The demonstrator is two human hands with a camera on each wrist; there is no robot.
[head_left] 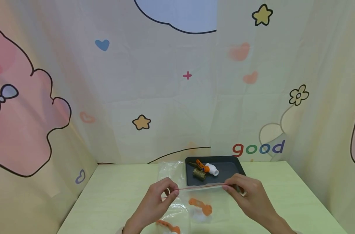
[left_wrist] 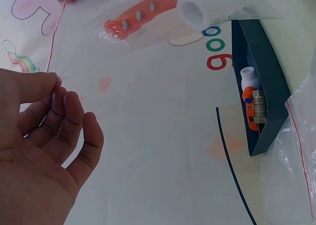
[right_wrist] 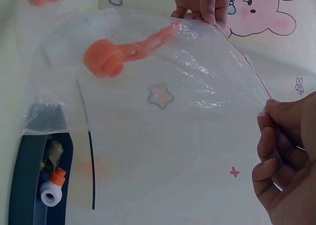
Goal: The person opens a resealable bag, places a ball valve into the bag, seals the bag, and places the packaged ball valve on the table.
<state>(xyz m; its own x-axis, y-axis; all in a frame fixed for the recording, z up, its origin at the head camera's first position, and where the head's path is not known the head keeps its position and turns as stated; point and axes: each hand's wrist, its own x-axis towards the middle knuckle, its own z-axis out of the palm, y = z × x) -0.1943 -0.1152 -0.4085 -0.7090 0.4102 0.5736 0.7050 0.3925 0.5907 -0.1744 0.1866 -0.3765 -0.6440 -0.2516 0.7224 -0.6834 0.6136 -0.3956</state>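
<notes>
A clear zip bag (right_wrist: pixel 197 82) with a red strip along its mouth hangs stretched between both hands. Inside it lies a white plastic valve with an orange handle (head_left: pixel 206 209), near the bag's bottom. At the left end of the red strip, my left hand (head_left: pixel 156 203) pinches the bag between thumb and index finger. My right hand (head_left: pixel 252 196) pinches the opposite end the same way. In the left wrist view, the other fingers of the left hand (left_wrist: pixel 47 136) are loosely bent and apart from the bag.
Behind the hands stands a dark tray (head_left: pixel 228 165) holding a brass fitting (head_left: pixel 199 175) and a white valve (head_left: pixel 212 169) with an orange handle. On the table's left part lie clear plastic bags (head_left: pixel 171 169), with another orange-handled piece (head_left: pixel 169 226) at the front. A printed curtain (head_left: pixel 165 81) hangs behind.
</notes>
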